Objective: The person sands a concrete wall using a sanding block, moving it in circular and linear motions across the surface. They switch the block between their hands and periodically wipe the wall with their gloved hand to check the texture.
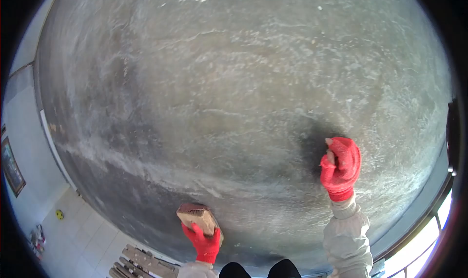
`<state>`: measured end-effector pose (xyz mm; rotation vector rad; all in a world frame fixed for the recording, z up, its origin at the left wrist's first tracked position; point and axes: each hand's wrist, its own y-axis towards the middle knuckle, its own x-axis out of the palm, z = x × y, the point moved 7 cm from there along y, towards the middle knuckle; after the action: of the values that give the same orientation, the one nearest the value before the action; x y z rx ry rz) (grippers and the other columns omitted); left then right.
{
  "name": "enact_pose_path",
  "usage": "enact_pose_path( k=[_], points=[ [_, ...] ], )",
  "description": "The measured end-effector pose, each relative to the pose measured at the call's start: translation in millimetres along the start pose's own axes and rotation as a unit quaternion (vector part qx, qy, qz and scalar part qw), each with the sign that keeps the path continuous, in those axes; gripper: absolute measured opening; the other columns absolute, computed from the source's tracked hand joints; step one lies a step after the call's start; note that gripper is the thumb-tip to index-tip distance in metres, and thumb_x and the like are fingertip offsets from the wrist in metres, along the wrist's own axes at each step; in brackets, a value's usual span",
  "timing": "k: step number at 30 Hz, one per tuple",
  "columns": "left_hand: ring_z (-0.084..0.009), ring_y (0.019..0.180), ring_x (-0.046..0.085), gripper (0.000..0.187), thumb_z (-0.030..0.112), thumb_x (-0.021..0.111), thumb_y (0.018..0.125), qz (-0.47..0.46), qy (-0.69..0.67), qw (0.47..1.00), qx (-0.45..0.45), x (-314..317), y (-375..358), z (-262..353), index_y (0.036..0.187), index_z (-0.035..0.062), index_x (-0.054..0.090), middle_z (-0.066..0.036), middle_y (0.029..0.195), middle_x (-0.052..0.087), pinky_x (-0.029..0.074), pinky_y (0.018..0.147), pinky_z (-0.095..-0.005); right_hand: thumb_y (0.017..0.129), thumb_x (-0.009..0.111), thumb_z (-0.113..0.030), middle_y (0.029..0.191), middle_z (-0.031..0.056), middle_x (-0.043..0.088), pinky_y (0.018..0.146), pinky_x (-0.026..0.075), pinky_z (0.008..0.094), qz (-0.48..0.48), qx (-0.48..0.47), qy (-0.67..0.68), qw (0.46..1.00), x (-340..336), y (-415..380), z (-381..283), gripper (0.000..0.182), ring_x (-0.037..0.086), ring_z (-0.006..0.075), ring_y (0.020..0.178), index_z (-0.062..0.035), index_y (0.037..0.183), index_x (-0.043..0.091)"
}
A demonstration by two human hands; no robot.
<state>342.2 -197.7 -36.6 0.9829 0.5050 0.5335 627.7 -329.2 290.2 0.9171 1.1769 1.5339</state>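
One wooden block (202, 218) near seven o'clock, gripped low by left hand (201, 240) at grey wall (219, 107); right hand (342, 166) between three and four o'clock, fingers curled inward. Possible faults: block slipping from low grip; knuckles scraping on rough patches.

You have two hands, the left hand (201, 243) and the right hand (343, 166), in two red gloves (348, 153) and two pale sleeves (347, 239). Count one block (202, 218) in your left fingers and one plastered wall (243, 107) behind both hands' fingers. Well left of your left fingers are one yellow ball (59, 214) and one dark-framed pane (11, 168); to their lower left, several wooden slats (148, 264), too overlapped to count. Two black rounded tips (235, 270) show below and between your hands' fingers, and one barred window (423, 244) below right of your right fingers.
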Motion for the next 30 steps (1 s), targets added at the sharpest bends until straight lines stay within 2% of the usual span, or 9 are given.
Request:
enact_pose_path(
  k=[2, 6, 9, 13, 18, 21, 25, 28, 30],
  points=[
    [-0.0476, 0.137, 0.023, 0.100, 0.030, 0.078, 0.075, -0.019, -0.002, 1.000, -0.018, 6.0, 17.9, -0.2, 0.153, 0.0203, 0.016, -0.026, 0.152, 0.017, 0.025, 0.108, -0.0569, 0.064, 0.059, 0.005, 0.084, 0.0082, 0.064, 0.062, 0.048, 0.0363, 0.009, -0.007, -0.001, 1.000, -0.6, 2.0, 0.2, 0.031, 0.060, 0.0269, 0.070, -0.0075, 0.092, 0.062],
    [-0.0457, 0.137, 0.024, 0.096, 0.025, 0.076, 0.075, 0.050, -0.010, 0.997, 0.060, -22.4, 149.4, 61.0, 0.152, 0.0152, 0.020, -0.026, 0.152, 0.017, 0.024, 0.110, -0.0541, 0.064, 0.060, 0.005, 0.082, 0.0055, 0.063, 0.060, 0.047, 0.0358, 0.009, -0.010, 0.012, 1.000, 0.2, 2.5, 1.8, 0.030, 0.060, 0.0261, 0.069, -0.0088, 0.091, 0.062],
    [-0.0455, 0.137, 0.025, 0.091, 0.028, 0.074, 0.077, 0.048, -0.012, 0.999, 0.020, -29.4, 191.6, 76.9, 0.152, 0.0139, 0.023, -0.026, 0.151, 0.018, 0.024, 0.110, -0.0533, 0.064, 0.061, 0.004, 0.081, 0.0048, 0.062, 0.060, 0.047, 0.0358, 0.009, -0.010, 0.008, 1.000, 0.0, 2.5, 2.5, 0.030, 0.060, 0.0257, 0.068, -0.0091, 0.090, 0.062],
    [-0.0506, 0.133, 0.028, 0.097, 0.027, 0.077, 0.072, 0.053, 0.025, 0.995, 0.081, -16.8, 123.9, 63.6, 0.151, 0.0157, 0.022, -0.031, 0.149, 0.019, 0.029, 0.104, -0.0593, 0.062, 0.062, 0.004, 0.081, 0.0049, 0.063, 0.058, 0.046, 0.0354, 0.005, 0.004, 0.006, 1.000, 0.8, 0.2, 4.5, 0.031, 0.060, 0.0252, 0.067, -0.0099, 0.090, 0.063],
    [-0.0513, 0.132, 0.030, 0.102, 0.027, 0.076, 0.072, -0.015, -0.001, 0.999, 0.034, 3.8, 14.0, 23.8, 0.152, 0.0204, 0.013, -0.032, 0.148, 0.020, 0.029, 0.103, -0.0599, 0.060, 0.061, 0.007, 0.081, 0.0048, 0.063, 0.057, 0.046, 0.0356, 0.015, -0.015, -0.006, 1.000, 0.9, 2.9, 1.6, 0.035, 0.058, 0.0255, 0.065, -0.0096, 0.090, 0.062],
    [-0.0514, 0.131, 0.030, 0.100, 0.027, 0.077, 0.071, 0.037, 0.012, 0.995, 0.092, -2.9, 67.3, 43.8, 0.151, 0.0184, 0.018, -0.032, 0.148, 0.020, 0.029, 0.103, -0.0600, 0.059, 0.061, 0.007, 0.081, 0.0054, 0.063, 0.058, 0.046, 0.0353, 0.012, -0.014, -0.004, 1.000, 1.5, 2.5, 1.9, 0.035, 0.058, 0.0253, 0.065, -0.0095, 0.090, 0.062],
    [-0.0498, 0.133, 0.028, 0.094, 0.020, 0.079, 0.071, 0.057, 0.013, 0.996, 0.064, -26.9, 182.3, 88.2, 0.150, 0.0132, 0.028, -0.030, 0.149, 0.021, 0.027, 0.106, -0.0576, 0.060, 0.061, 0.006, 0.082, 0.0062, 0.063, 0.060, 0.046, 0.0356, 0.015, -0.008, -0.001, 1.000, 1.2, 1.0, 0.8, 0.035, 0.059, 0.0257, 0.067, -0.0087, 0.092, 0.062],
    [-0.0507, 0.131, 0.030, 0.096, 0.020, 0.079, 0.070, 0.066, 0.019, 0.994, 0.080, -33.7, 202.5, 93.8, 0.150, 0.0148, 0.026, -0.030, 0.148, 0.022, 0.029, 0.104, -0.0579, 0.063, 0.060, 0.004, 0.084, 0.0097, 0.063, 0.064, 0.046, 0.0372, 0.005, 0.007, -0.009, 1.000, 2.3, -3.7, 4.6, 0.035, 0.059, 0.0272, 0.070, -0.0055, 0.096, 0.064],
    [-0.0519, 0.128, 0.034, 0.096, 0.026, 0.080, 0.069, 0.071, 0.045, 0.993, 0.082, -27.8, 166.5, 74.9, 0.149, 0.0174, 0.028, -0.033, 0.146, 0.025, 0.033, 0.100, -0.0593, 0.067, 0.057, 0.004, 0.086, 0.0113, 0.063, 0.067, 0.046, 0.0363, -0.010, 0.017, -0.024, 1.000, 4.2, -3.9, 4.0, 0.032, 0.059, 0.0276, 0.073, -0.0044, 0.096, 0.064]
  ],
)
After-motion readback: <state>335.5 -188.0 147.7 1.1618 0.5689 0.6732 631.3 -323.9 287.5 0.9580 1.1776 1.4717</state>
